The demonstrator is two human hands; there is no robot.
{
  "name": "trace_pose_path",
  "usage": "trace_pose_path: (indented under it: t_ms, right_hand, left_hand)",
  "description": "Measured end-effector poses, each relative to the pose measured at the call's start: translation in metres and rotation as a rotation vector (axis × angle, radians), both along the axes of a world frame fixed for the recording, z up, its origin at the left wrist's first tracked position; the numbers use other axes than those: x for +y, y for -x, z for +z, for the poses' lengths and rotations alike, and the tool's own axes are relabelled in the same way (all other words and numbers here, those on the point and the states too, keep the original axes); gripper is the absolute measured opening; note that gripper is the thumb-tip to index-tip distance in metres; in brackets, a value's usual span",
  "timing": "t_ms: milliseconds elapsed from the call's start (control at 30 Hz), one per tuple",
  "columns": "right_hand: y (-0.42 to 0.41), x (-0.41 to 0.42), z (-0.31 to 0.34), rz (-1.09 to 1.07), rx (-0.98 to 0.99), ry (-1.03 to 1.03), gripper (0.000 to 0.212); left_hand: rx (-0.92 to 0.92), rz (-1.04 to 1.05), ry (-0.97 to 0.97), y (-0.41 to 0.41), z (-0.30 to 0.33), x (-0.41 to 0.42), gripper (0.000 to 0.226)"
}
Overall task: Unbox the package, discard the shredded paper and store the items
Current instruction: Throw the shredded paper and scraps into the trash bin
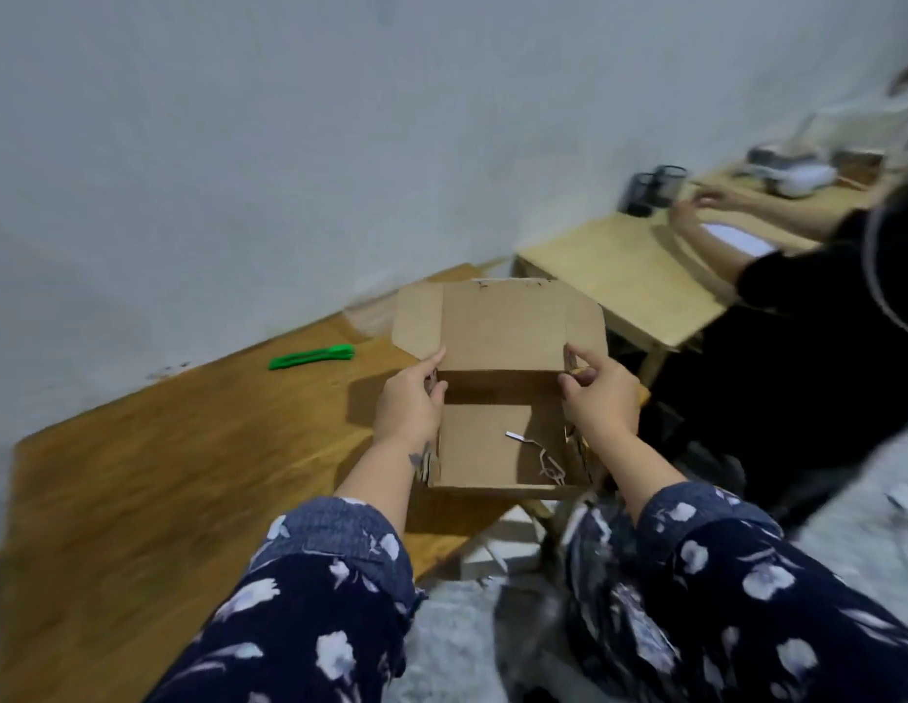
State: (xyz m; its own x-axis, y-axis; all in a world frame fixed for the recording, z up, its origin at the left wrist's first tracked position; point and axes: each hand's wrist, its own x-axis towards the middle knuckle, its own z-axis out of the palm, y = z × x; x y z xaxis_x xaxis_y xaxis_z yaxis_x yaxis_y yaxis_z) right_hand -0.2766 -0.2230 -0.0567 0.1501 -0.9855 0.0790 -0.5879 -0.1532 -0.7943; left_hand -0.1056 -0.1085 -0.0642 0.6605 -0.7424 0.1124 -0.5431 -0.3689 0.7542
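A brown cardboard box (497, 327) is held at the right end of the wooden table (188, 449), its lid flap standing up and back. My left hand (409, 403) grips the box's left wall and my right hand (601, 398) grips its right wall. Inside, the floor of the box is nearly bare, with a few strands of shredded paper (540, 456) near the front right corner. No other items show inside the box.
A green utility knife (312, 356) lies on the table to the left of the box. A second, lighter table (619, 271) stands to the right, where another person in black (797, 317) works. Scraps and a white block (497, 550) lie on the floor below.
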Motion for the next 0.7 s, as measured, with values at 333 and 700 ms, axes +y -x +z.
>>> trace_pose_path:
  t_ms: [333, 700]
  right_hand:
    - [0.205, -0.045, -0.036, -0.375, 0.055, -0.027, 0.04]
    - [0.336, -0.093, -0.195, -0.49, 0.134, -0.383, 0.042]
  left_hand:
    - [0.063, -0.442, -0.068, 0.172, -0.033, -0.116, 0.049]
    - [0.207, -0.599, -0.472, 0.301, -0.189, -0.193, 0.051]
